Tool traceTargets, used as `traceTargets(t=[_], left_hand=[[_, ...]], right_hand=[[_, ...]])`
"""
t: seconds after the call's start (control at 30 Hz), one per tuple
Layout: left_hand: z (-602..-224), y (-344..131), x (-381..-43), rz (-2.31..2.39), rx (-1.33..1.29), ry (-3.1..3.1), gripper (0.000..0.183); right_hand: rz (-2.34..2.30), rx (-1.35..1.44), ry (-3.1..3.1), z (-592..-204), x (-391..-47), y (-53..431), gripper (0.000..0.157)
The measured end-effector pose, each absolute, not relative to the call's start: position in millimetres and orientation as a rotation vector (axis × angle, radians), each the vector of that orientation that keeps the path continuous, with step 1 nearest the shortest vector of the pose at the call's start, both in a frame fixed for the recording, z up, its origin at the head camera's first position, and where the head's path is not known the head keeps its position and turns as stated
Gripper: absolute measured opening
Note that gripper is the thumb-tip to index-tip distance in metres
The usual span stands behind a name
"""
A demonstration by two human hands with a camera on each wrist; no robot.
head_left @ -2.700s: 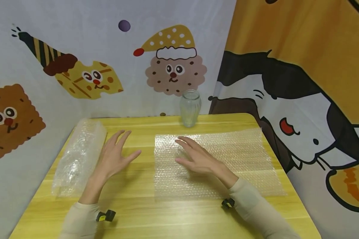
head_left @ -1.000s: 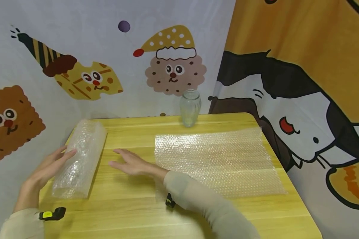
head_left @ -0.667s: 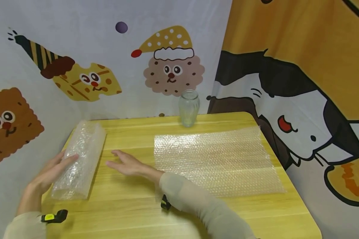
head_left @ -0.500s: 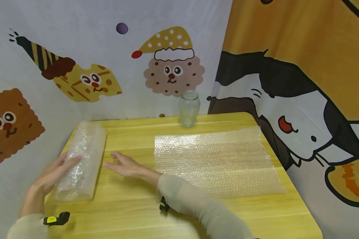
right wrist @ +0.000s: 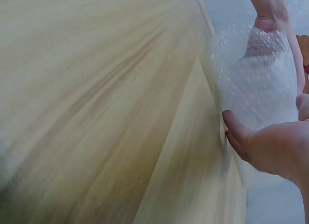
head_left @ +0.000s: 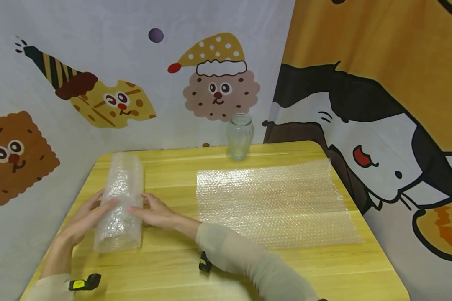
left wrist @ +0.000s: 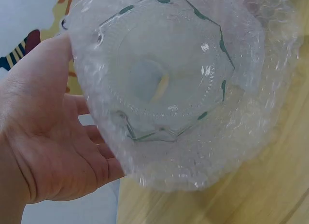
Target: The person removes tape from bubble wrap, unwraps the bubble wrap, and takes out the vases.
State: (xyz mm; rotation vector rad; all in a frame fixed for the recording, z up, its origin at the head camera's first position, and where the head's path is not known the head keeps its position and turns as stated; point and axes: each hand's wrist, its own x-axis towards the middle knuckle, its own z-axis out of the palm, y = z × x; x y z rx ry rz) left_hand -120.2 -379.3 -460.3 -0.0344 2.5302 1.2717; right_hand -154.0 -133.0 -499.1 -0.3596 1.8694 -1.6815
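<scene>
A thick bubble-wrap bundle (head_left: 122,179) lies lengthwise on the left of the table. Through its near end, the left wrist view shows a clear glass vessel (left wrist: 164,55) with a wavy, green-tinted rim. My left hand (head_left: 84,217) holds the bundle's left side, thumb on top and fingers along the flank. From the opposite side my right hand (head_left: 156,213) grips it, thumb over the top and fingers against the right flank. The right wrist view shows the right hand (right wrist: 270,144) close over the wood beside the wrap. Its fingertips are partly hidden.
A flat bubble-wrap sheet (head_left: 271,205) covers much of the table's right half. Behind it, a clear glass vase (head_left: 240,138) stands upright near the back edge. The wooden table (head_left: 173,271) meets a cartoon-print cloth (head_left: 116,42) at the back and sides.
Both hands came over to the bundle from mid-table. The left hand took its left side, and the bundle shifted right. The right hand now touches its right side.
</scene>
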Motion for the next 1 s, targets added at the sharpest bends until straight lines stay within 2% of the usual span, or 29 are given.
traceTargets(t=[0.33, 1.0], left_hand=[[-463, -356, -119, 1.218, -0.092, 2.662, 0.087], [-456, -279, -133, 1.355, -0.028, 2.665, 0.087]], right_hand=[[-1.713, -0.188, 1.973, -500, -153, -127, 0.073], [-1.68, -0.303, 2.085, -475, -150, -37, 0.083]])
